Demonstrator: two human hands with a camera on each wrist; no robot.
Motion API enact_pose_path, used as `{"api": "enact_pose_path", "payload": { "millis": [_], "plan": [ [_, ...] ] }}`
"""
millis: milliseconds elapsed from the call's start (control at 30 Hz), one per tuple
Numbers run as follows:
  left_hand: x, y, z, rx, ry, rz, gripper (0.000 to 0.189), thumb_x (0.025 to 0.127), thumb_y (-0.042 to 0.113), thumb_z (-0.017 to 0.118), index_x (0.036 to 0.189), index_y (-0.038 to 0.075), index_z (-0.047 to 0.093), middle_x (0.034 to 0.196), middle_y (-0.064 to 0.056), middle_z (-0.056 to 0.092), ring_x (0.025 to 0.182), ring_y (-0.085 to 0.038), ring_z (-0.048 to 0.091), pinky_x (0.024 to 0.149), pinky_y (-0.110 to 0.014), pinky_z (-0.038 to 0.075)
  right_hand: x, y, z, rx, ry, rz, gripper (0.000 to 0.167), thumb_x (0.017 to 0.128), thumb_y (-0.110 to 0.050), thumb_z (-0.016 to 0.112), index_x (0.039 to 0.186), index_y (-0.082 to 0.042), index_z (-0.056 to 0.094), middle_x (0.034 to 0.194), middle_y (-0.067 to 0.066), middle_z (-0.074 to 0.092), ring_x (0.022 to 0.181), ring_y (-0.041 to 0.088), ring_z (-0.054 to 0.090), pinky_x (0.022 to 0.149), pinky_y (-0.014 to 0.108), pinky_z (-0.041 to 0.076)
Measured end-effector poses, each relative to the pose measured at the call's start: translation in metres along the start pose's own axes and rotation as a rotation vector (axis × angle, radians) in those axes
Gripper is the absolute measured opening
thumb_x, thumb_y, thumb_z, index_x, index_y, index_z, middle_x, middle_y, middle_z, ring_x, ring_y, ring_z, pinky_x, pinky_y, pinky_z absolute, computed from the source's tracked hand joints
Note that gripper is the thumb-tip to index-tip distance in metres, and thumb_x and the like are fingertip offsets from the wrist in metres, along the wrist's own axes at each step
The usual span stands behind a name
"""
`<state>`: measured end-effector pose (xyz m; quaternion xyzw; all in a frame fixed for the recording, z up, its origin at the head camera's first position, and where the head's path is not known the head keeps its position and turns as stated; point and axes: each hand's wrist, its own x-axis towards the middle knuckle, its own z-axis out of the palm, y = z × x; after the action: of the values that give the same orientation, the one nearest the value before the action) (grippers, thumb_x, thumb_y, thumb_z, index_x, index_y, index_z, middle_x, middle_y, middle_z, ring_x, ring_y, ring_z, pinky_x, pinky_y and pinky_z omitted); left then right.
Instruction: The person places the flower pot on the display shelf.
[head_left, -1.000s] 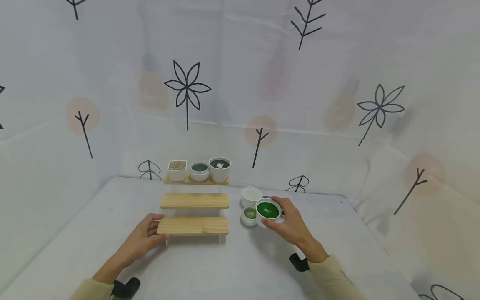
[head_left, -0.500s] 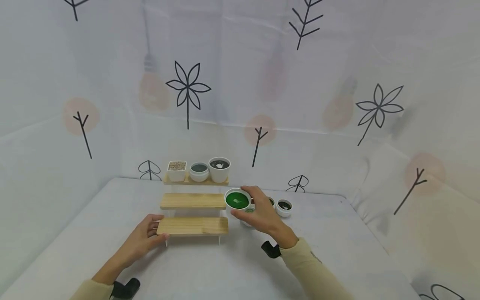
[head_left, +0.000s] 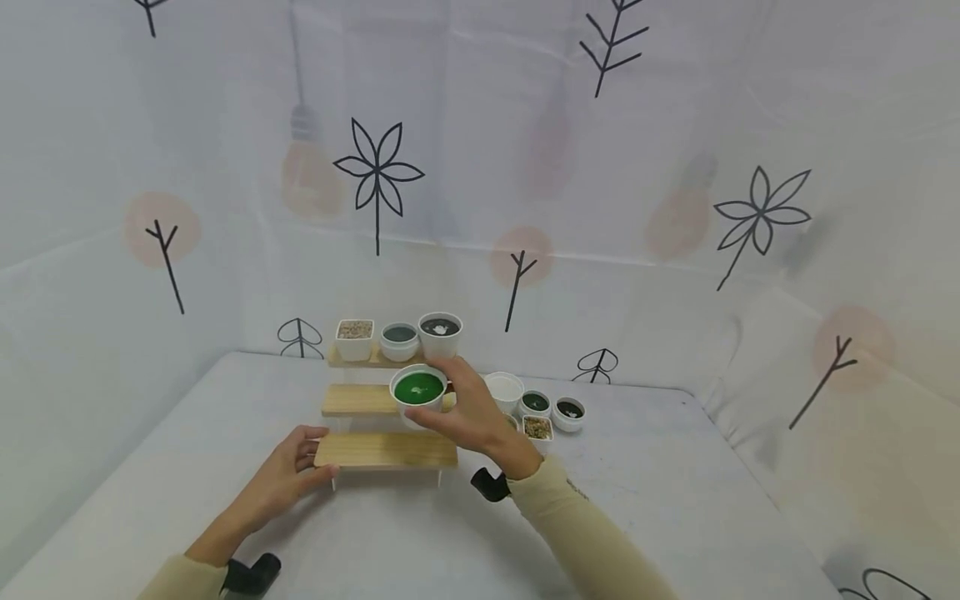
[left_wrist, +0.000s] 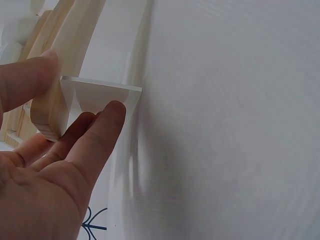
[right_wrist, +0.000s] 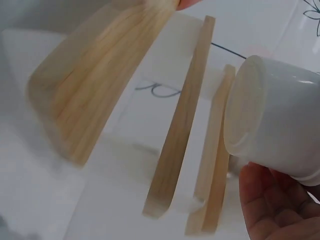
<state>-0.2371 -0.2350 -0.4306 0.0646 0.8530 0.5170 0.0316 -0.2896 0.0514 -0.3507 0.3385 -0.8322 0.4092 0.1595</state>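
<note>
A three-step stand with pale wooden shelves and clear supports stands on the white table. My left hand (head_left: 279, 477) grips the left end of its front shelf (head_left: 386, 450); in the left wrist view the thumb lies on the wood (left_wrist: 75, 40) and a fingertip meets the clear support (left_wrist: 95, 95). In my right hand (head_left: 476, 417) is a white cup (head_left: 399, 407) with green contents, gripped by its side between thumb and fingers. The cup overlaps the right half of the middle shelf (head_left: 352, 400) in the head view. Its pale underside (right_wrist: 245, 110) shows in the right wrist view.
On the back shelf (head_left: 375, 362) stand a square dish of beige grains (head_left: 355, 348), a small dark-filled bowl (head_left: 400, 350) and a larger dark-filled cup (head_left: 442, 343). Right of the stand, several white dishes cluster, including a round bowl (head_left: 504, 387) and a dark-filled bowl (head_left: 570, 422).
My right hand has carried the green-filled cup leftward from above the cluster of dishes to the middle shelf, uncovering dishes on the right. My left hand has stayed on the front shelf.
</note>
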Motion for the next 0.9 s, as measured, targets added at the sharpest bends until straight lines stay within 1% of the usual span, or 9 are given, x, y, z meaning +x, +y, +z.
{"api": "enact_pose_path", "payload": {
  "millis": [100, 200, 300, 433, 533, 633, 800, 900],
  "plan": [
    [0.0, 0.0, 0.0, -0.003, -0.005, -0.007, 0.068, 0.085, 0.02, 0.073, 0.136, -0.003, 0.035, 0.13, -0.029, 0.051, 0.119, -0.038, 0.054, 0.093, -0.038, 0.051, 0.009, -0.004, 0.011, 0.027, -0.003, 0.0, 0.065, 0.076, -0.035, 0.079, 0.129, -0.008, 0.053, 0.119, 0.0, 0.056, 0.097, 0.011, 0.053, 0.075, 0.032, 0.055],
    [0.0, 0.0, -0.001, -0.007, -0.012, -0.006, 0.068, 0.085, 0.021, 0.073, 0.136, -0.002, 0.034, 0.131, -0.029, 0.051, 0.119, -0.038, 0.054, 0.093, -0.038, 0.051, 0.016, -0.008, 0.021, 0.045, -0.002, 0.024, 0.068, 0.075, -0.035, 0.08, 0.131, -0.007, 0.053, 0.122, 0.002, 0.056, 0.099, 0.012, 0.054, 0.075, 0.029, 0.055],
    [0.001, 0.0, -0.002, -0.019, -0.018, 0.002, 0.069, 0.085, 0.021, 0.073, 0.137, -0.002, 0.034, 0.131, -0.029, 0.05, 0.119, -0.038, 0.053, 0.092, -0.038, 0.051, 0.021, -0.011, 0.031, 0.049, -0.004, 0.042, 0.071, 0.075, -0.036, 0.08, 0.132, -0.006, 0.051, 0.124, 0.003, 0.055, 0.1, 0.012, 0.054, 0.076, 0.022, 0.053],
    [0.001, 0.0, -0.003, -0.019, -0.022, 0.005, 0.069, 0.085, 0.022, 0.073, 0.137, -0.003, 0.034, 0.131, -0.029, 0.05, 0.119, -0.038, 0.054, 0.092, -0.036, 0.052, 0.027, -0.015, 0.043, 0.058, -0.019, 0.032, 0.074, 0.075, -0.036, 0.08, 0.135, -0.006, 0.049, 0.127, 0.002, 0.054, 0.102, 0.01, 0.054, 0.078, 0.019, 0.052],
    [0.001, 0.0, -0.004, -0.015, -0.024, 0.01, 0.069, 0.086, 0.023, 0.073, 0.137, -0.003, 0.034, 0.131, -0.029, 0.05, 0.119, -0.038, 0.054, 0.092, -0.036, 0.052, 0.031, -0.018, 0.05, 0.061, -0.026, 0.018, 0.076, 0.075, -0.035, 0.081, 0.136, -0.004, 0.047, 0.129, 0.003, 0.054, 0.103, 0.01, 0.054, 0.081, 0.019, 0.051],
    [0.002, -0.001, -0.004, -0.019, -0.022, 0.016, 0.069, 0.085, 0.023, 0.073, 0.136, -0.003, 0.034, 0.13, -0.029, 0.051, 0.119, -0.038, 0.054, 0.092, -0.036, 0.052, 0.035, -0.02, 0.056, 0.048, -0.032, 0.019, 0.075, 0.076, -0.035, 0.081, 0.135, -0.003, 0.047, 0.128, 0.004, 0.054, 0.104, 0.01, 0.054, 0.082, 0.018, 0.05],
    [0.003, -0.002, -0.005, -0.019, -0.019, 0.017, 0.068, 0.085, 0.022, 0.073, 0.135, -0.003, 0.035, 0.129, -0.028, 0.052, 0.117, -0.037, 0.055, 0.09, -0.036, 0.053, 0.041, -0.023, 0.064, 0.0, -0.05, 0.057, 0.07, 0.077, -0.037, 0.08, 0.132, -0.008, 0.049, 0.125, 0.0, 0.053, 0.107, 0.008, 0.051, 0.086, 0.018, 0.048],
    [0.004, -0.003, -0.005, -0.023, -0.016, 0.023, 0.067, 0.085, 0.022, 0.073, 0.135, -0.002, 0.035, 0.127, -0.027, 0.053, 0.116, -0.036, 0.057, 0.089, -0.035, 0.053, 0.043, -0.022, 0.068, -0.027, -0.052, 0.072, 0.07, 0.077, -0.038, 0.079, 0.133, -0.007, 0.048, 0.126, 0.001, 0.052, 0.109, 0.008, 0.05, 0.088, 0.018, 0.047]
  ]
}}
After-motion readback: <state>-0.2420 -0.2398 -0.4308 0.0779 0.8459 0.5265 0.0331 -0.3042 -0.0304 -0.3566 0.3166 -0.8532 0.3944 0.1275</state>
